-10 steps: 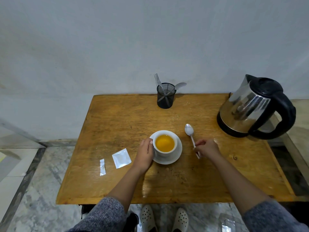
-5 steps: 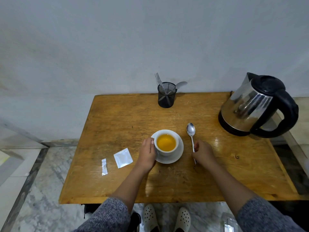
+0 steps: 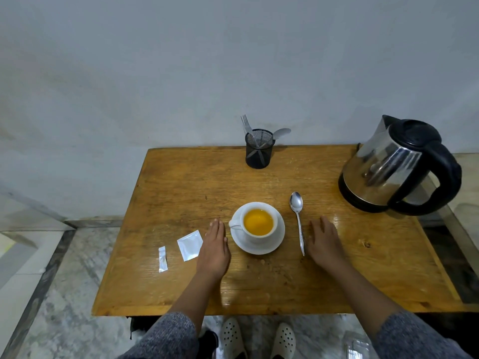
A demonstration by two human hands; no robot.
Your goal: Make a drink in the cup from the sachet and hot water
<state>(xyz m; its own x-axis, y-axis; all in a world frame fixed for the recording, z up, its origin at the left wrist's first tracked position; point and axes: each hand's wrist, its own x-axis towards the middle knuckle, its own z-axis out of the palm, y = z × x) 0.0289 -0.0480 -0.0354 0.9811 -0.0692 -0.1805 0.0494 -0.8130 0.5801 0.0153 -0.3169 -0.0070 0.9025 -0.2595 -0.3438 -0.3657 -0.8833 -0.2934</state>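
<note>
A white cup (image 3: 255,235) full of orange drink stands on a white saucer (image 3: 274,244) in the middle of the wooden table (image 3: 181,187). My left hand (image 3: 215,246) lies flat on the table just left of the saucer, holding nothing. My right hand (image 3: 324,239) rests flat right of a metal spoon (image 3: 298,218), which lies on the table beside the saucer. An opened white sachet (image 3: 190,245) and its torn-off strip (image 3: 162,259) lie left of my left hand. A steel kettle (image 3: 396,167) with a black handle stands at the right rear.
A black mesh holder (image 3: 259,150) with a fork and a spoon stands at the table's back edge against the grey wall. The table's front edge is near my body. Tiled floor lies to the left and below.
My left hand let go of the cup and now lies flat beside the saucer. My right hand released the spoon, which now rests on the table, and moved just right of it.
</note>
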